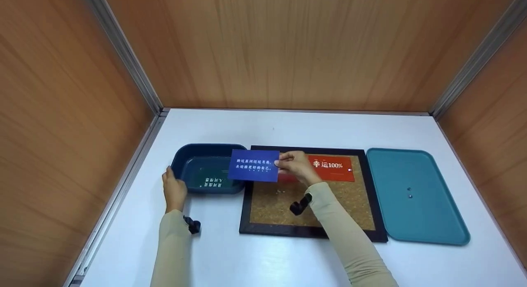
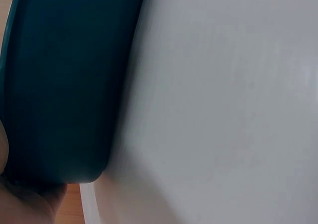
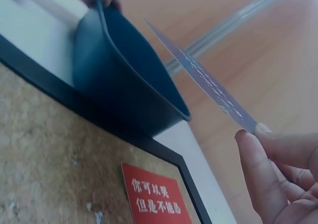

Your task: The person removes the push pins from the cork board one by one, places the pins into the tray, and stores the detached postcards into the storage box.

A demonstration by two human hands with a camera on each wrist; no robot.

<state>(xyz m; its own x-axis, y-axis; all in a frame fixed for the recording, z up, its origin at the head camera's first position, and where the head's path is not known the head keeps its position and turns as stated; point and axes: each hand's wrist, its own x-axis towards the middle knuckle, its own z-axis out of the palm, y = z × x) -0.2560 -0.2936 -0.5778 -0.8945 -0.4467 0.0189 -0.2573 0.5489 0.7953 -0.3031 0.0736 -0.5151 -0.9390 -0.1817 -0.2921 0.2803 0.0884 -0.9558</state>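
The scene holds 2 hands, 1 dark blue bin, 1 cork board, 1 teal tray and at least 3 cards.

At far left, the left hand (image 1: 174,191) rests against the outer left wall of the dark blue bin (image 1: 181,155), fingers laid along it; how far they curl around the rim cannot be told. 1 card with white characters lies in the bin's bottom.

The blue card (image 1: 254,165) hangs in the air over the bin's right rim and the left edge of the cork board (image 1: 271,204), clear of both. It is a dark blue rectangle carrying 2 lines of white characters, held roughly level. The right hand (image 1: 294,166) pinches its right edge between thumb and fingertips.

A red card (image 1: 333,168) lies flat on the board, partly behind that hand.

The teal tray (image 1: 428,221) sits just beside the board's right edge, with 2 small dark specks inside. Bare white table (image 1: 263,258) stretches along the near side, and wooden walls close in left, back and right.
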